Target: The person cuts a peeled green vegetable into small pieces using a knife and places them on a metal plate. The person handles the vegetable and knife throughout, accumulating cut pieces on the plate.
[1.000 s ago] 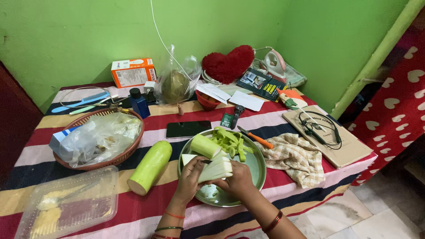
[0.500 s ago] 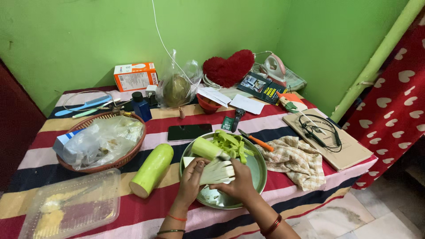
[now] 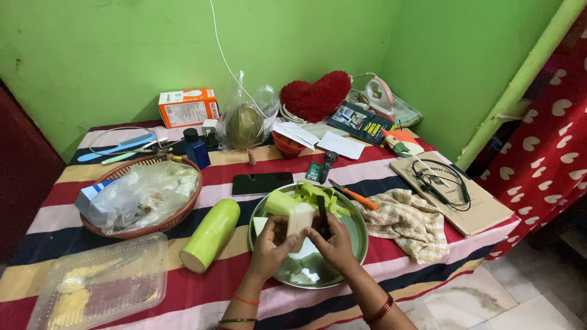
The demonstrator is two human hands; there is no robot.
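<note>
Upright over the steel plate (image 3: 358, 235), the pale peeled gourd piece (image 3: 299, 221) is pinched steady in the left hand (image 3: 269, 244) so the right hand (image 3: 333, 241), closed around a dark knife (image 3: 321, 215), can work above fallen chunks.

The dark knife blade (image 3: 321, 215) is half hidden inside the right grip (image 3: 333, 241); left of it, the clear plastic tray (image 3: 92, 284) is cut off by the frame's bottom edge.

the pale gourd piece (image 3: 299, 223) is now turned upright between both hands, and a dark knife (image 3: 321, 215) is raised in the right hand (image 3: 333, 244).
</note>
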